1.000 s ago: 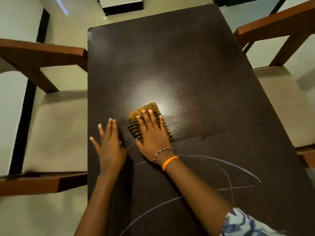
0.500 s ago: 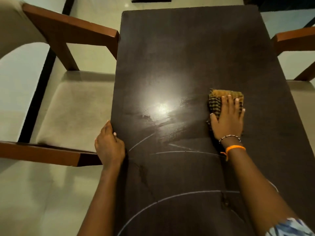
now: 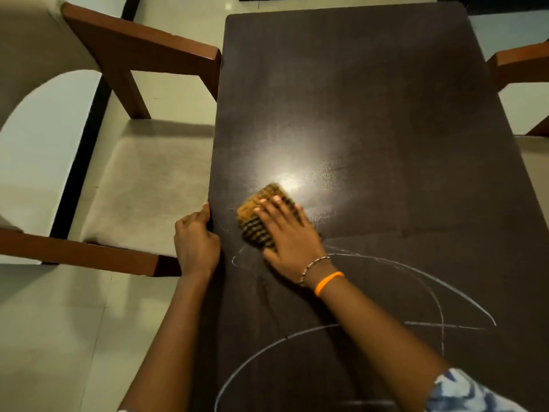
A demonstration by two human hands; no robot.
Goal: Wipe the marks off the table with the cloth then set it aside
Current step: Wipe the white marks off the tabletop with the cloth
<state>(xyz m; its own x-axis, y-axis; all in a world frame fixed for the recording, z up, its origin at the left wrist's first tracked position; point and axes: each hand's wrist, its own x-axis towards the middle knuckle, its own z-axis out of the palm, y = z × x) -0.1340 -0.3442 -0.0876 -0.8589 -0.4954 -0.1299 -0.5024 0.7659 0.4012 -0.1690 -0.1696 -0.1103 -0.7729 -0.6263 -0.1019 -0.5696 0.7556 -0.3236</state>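
A folded yellow-and-black checked cloth [image 3: 258, 215] lies on the dark brown table [image 3: 371, 99], near its left edge. My right hand [image 3: 289, 233] presses flat on the cloth with straight fingers, covering most of it. My left hand [image 3: 194, 240] grips the table's left edge, fingers curled over the rim. White chalk marks [image 3: 416, 269] curve across the near part of the table, in front of and to the right of the cloth. The far half of the tabletop shows no marks, only a light glare.
A wooden armchair with a beige seat [image 3: 142, 179] stands close against the table's left side. Another chair's wooden arm [image 3: 520, 63] shows at the right edge. Pale tiled floor [image 3: 59, 337] surrounds the table.
My right hand has slid the cloth from the table's right side back to the left, near the left hand. The left hand stays on the table's edge.
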